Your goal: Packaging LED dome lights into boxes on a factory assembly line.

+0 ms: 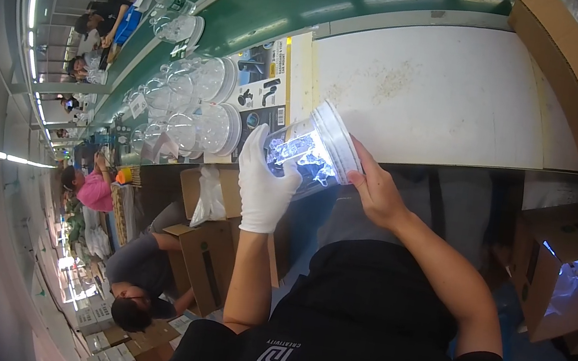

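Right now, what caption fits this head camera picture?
White-gloved left hand and bare right hand hold a clear plastic jar at a workbench.

Both forearms enter from the lower part of the frame and rise toward 12 o'clock, converging near the centre. The left hand (pixel 267 185) wears a white glove that covers it to the wrist; the forearm below it is bare. Its fingers point toward 12 o'clock and curl inward toward 3 o'clock in a closed grasp. The right hand (pixel 377 188) is bare and sits at 3 o'clock of the left hand, close beside it. Its forearm runs down toward 5 o'clock to a bent elbow with a dark short sleeve. The right fingers reach toward 10 o'clock, thumb and fingertips pinched in a grip.
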Tool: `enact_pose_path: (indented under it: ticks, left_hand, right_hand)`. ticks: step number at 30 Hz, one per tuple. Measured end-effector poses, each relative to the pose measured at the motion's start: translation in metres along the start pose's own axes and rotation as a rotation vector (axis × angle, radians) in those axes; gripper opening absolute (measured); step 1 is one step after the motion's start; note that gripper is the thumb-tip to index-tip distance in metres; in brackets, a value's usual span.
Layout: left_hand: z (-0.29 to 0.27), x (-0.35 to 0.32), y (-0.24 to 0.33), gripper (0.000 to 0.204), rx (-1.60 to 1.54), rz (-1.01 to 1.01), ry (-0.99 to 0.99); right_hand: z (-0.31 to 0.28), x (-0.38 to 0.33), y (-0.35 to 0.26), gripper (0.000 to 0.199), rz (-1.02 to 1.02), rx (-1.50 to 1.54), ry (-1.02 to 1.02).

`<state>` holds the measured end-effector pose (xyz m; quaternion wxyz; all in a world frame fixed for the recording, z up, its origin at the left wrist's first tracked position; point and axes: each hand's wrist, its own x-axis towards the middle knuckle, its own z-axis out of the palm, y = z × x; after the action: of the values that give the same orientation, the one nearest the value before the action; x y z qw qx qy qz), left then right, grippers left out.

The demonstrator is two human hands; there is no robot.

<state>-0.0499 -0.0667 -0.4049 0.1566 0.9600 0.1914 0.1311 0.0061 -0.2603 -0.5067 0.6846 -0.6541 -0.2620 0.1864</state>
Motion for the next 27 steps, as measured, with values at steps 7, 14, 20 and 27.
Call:
enact_pose_path:
  ticks: [7,14,20,27]
  left_hand:
    - [-0.003,-0.001,0.012,0.07,-0.008,0.085,0.012]
    - [-0.003,-0.001,0.018,0.072,0.046,0.14,0.05]
    - [-0.004,-0.007,0.031,0.073,0.08,0.144,0.047]
    - [-0.002,-0.008,0.034,0.075,0.094,0.131,0.07]
  right_hand:
    - [-0.006,-0.001,0.0,0.055,0.041,0.028,0.006]
    - [-0.008,-0.001,0.006,0.055,0.063,0.066,-0.001]
    - [-0.013,-0.004,0.011,0.054,0.063,0.091,-0.004]
    - [-0.012,-0.005,0.013,0.054,0.029,0.064,-0.004]
